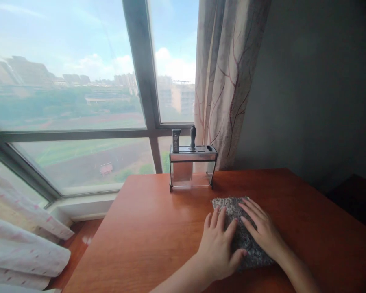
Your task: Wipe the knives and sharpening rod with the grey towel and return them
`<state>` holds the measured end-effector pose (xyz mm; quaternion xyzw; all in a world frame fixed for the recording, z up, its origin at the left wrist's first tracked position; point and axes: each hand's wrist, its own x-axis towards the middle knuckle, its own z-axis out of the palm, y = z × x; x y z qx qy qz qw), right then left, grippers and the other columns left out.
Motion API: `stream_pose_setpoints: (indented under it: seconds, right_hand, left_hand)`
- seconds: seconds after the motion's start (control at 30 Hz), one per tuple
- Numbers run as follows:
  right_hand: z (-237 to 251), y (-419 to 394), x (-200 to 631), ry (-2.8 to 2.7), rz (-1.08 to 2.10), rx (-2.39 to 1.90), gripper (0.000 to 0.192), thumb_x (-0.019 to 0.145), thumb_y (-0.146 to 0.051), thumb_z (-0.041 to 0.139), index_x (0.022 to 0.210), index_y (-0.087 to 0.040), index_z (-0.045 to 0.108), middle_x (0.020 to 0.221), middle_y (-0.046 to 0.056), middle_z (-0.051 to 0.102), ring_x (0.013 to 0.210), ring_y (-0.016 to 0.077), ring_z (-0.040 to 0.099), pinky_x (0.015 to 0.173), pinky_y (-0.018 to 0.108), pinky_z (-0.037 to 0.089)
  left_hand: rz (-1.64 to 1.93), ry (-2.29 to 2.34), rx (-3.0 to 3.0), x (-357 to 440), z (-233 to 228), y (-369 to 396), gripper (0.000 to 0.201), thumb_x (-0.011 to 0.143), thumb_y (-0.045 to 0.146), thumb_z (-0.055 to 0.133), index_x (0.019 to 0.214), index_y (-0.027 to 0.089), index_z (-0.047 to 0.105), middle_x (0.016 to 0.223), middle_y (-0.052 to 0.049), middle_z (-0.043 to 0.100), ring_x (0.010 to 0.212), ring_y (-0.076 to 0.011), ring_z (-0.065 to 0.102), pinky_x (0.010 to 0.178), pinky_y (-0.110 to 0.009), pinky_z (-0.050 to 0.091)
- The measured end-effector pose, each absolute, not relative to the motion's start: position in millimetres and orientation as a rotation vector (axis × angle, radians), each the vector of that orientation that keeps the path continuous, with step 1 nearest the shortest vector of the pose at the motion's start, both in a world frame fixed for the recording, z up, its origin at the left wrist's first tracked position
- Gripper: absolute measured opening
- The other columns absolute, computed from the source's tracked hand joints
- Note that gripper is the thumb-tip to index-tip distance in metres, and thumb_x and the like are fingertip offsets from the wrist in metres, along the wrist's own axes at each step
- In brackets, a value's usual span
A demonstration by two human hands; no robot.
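Observation:
A grey, mottled cloth [253, 250] lies flat on the brown wooden table [152, 228], right of its middle. My left hand [218, 242] rests over the cloth's left side, fingers spread. On the right side of the cloth lies my right hand [262, 228], its fingers stretched out and its thumb pointing toward the left hand. Both palms face down, and neither hand grips anything. Parts of the cloth are hidden under the hands. Beyond it stands a knife block [193, 156] with clear sides, and two dark handles stick up from its top.
Large windows [79, 101] rise behind the table, with a patterned curtain [225, 81] beside them. Another light curtain [21, 248] hangs at the lower left. A dark wall [301, 93] stands to the right. The table's left edge runs down toward the front.

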<state>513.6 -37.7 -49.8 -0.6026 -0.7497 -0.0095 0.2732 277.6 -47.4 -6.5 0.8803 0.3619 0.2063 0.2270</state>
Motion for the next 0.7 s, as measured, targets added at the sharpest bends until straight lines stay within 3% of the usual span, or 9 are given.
stream_pose_setpoints:
  seconds: [0.23,0.7]
  right_hand:
    - [-80.1,-29.5,520.8,-2.103,-0.044,-1.712,0.051,0.095,-0.043,0.041,0.139,-0.019,0.046,0.15,0.01,0.039,0.139,0.0308,0.032,0.112,0.053,0.033]
    - [-73.7,-17.4,520.9,-2.06,0.016,-1.678,0.048,0.093,-0.044,0.044,0.135,-0.021,0.05,0.146,0.011,0.044,0.138,0.0314,0.035,0.109,0.054,0.035]
  left_hand:
    - [0.51,1.049,2.457,285.2,-17.6,-42.0,0.073,0.084,0.064,0.043,0.148,0.031,0.029,0.159,-0.01,0.019,0.145,-0.0369,0.013,0.113,-0.062,0.012]
    - [0.541,0.995,2.409,283.3,-13.1,-29.8,0.072,0.08,0.059,0.053,0.143,0.028,0.038,0.156,-0.013,0.024,0.142,-0.0398,0.019,0.111,-0.064,0.016]
